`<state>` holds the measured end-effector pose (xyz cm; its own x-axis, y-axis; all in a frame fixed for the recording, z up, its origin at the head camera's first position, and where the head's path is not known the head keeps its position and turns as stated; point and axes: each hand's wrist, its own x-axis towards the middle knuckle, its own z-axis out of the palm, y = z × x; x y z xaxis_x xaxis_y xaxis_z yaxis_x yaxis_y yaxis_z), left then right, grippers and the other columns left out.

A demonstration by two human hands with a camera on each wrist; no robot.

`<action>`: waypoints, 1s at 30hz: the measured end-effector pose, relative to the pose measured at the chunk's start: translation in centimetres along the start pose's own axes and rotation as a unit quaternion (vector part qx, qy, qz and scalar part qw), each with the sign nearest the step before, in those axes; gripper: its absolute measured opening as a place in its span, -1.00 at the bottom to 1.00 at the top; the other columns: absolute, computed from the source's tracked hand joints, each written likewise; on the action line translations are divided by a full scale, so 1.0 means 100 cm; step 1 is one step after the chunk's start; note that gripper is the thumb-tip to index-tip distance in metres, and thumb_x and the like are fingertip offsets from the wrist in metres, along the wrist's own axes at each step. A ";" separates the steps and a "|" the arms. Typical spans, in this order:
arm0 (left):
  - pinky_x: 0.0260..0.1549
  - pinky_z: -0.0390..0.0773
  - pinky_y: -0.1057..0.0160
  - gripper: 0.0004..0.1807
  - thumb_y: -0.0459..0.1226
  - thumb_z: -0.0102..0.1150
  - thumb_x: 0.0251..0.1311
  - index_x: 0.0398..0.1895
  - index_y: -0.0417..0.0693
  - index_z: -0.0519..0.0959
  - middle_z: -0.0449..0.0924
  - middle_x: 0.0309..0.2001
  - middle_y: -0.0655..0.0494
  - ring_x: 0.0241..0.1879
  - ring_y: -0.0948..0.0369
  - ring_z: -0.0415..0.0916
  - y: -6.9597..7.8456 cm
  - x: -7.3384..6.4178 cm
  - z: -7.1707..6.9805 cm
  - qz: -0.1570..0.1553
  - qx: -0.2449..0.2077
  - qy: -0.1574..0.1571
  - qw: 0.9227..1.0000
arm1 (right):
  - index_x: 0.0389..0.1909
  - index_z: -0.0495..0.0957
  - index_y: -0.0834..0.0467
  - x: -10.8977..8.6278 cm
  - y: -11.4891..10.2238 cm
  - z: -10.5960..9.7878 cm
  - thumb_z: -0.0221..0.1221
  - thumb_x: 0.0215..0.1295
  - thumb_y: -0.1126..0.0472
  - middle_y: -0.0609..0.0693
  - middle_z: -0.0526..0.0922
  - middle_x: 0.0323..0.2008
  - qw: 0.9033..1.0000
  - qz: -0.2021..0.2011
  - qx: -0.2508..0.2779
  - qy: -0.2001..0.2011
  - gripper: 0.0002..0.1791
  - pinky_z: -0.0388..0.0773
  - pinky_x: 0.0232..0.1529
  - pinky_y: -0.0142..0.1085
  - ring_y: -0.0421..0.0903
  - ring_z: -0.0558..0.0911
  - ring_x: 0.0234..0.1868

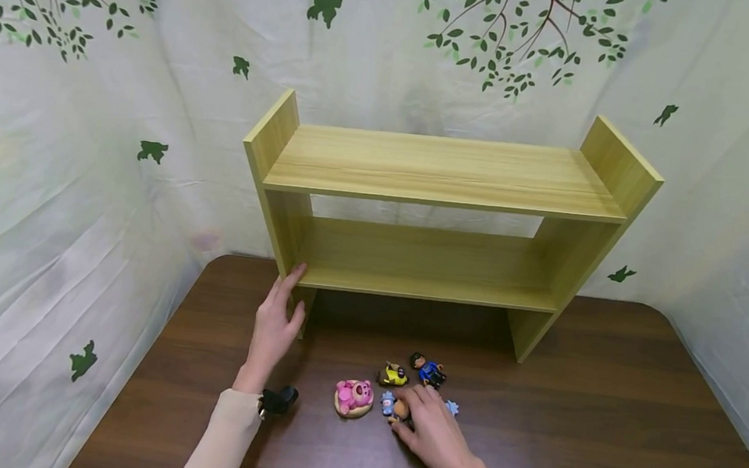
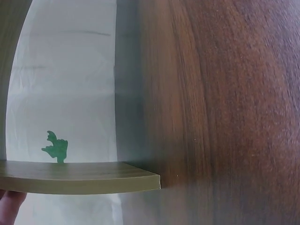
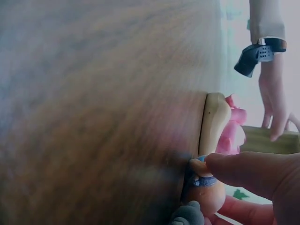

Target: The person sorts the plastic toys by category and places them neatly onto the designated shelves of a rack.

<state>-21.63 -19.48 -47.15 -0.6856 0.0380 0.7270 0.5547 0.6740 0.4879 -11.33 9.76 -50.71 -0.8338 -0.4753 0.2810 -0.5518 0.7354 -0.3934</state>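
My left hand (image 1: 275,327) rests at the left side panel (image 1: 274,233) of a wooden shelf (image 1: 447,170), its fingers fairly straight along the panel's front edge. In the left wrist view, a fingertip (image 2: 10,206) shows beside that panel. Low over the table, my right hand (image 1: 434,429) pinches a small brown-and-blue toy figure (image 3: 210,196) between thumb and fingers; the hand hides part of it. Light blue toy pieces (image 1: 388,402) show on both sides of this hand. Just left lies a pink bear toy (image 1: 354,396) on a round tan base.
Beyond the right hand lie a yellow toy (image 1: 393,374) and a blue-clothed toy figure (image 1: 429,371) with dark hair. The two-tier shelf stands toward the back of the dark brown table (image 1: 598,432). A white cloth with printed leaves (image 1: 363,62) hangs behind it.
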 end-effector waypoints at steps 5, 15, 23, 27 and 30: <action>-0.64 0.19 0.23 -0.10 -0.70 0.08 -0.08 0.39 0.10 0.29 0.37 0.28 -0.09 -0.64 0.32 -0.05 0.000 0.000 0.000 0.007 0.012 0.002 1.000 | -0.10 0.58 0.20 0.000 0.001 0.000 0.40 0.03 0.15 -0.05 0.60 -0.21 1.000 0.004 0.016 0.009 -0.60 0.42 0.04 -0.09 -0.11 0.53 -0.13; -0.62 0.23 0.27 -0.10 -0.74 0.03 -0.05 0.38 0.09 0.31 0.36 0.27 -0.08 -0.62 0.30 0.01 0.000 0.000 -0.001 0.004 0.002 -0.001 1.000 | -0.08 0.58 0.15 -0.004 0.000 -0.009 0.40 0.02 0.21 -0.18 0.54 -0.26 0.995 0.023 0.088 0.039 -0.60 0.50 -0.27 -0.28 -0.25 0.50 -0.28; -0.62 0.22 0.28 -0.10 -0.75 0.01 -0.05 0.39 0.10 0.30 0.35 0.28 -0.06 -0.63 0.32 -0.01 -0.002 -0.001 0.000 0.002 0.003 0.003 1.000 | -0.05 0.52 0.16 -0.003 0.001 -0.014 0.34 0.03 0.38 -0.17 0.50 -0.25 0.981 -0.008 0.186 0.054 -0.59 0.52 -0.33 -0.36 -0.24 0.51 -0.33; -0.62 0.23 0.28 -0.11 -0.75 0.01 -0.04 0.38 0.09 0.30 0.35 0.28 -0.06 -0.63 0.30 0.01 -0.001 -0.001 0.000 -0.001 0.002 0.004 1.000 | -0.03 0.51 0.24 -0.002 0.002 -0.014 0.33 0.01 0.44 -0.13 0.52 -0.21 0.976 -0.031 0.207 0.067 -0.56 0.56 -0.28 -0.33 -0.23 0.53 -0.28; -0.62 0.24 0.27 -0.12 -0.74 0.01 -0.04 0.38 0.08 0.31 0.36 0.27 -0.07 -0.62 0.30 0.02 0.000 -0.001 0.000 -0.001 0.001 0.004 1.000 | -0.02 0.50 0.27 -0.002 0.003 -0.015 0.31 0.00 0.47 -0.10 0.53 -0.17 0.972 -0.053 0.214 0.084 -0.54 0.58 -0.28 -0.32 -0.22 0.53 -0.27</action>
<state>-21.58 -19.49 -47.22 -0.6825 0.0313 0.7302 0.5530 0.6754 0.4879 -11.32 10.76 -49.60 -0.7765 -0.4248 0.4653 -0.6222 0.4004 -0.6727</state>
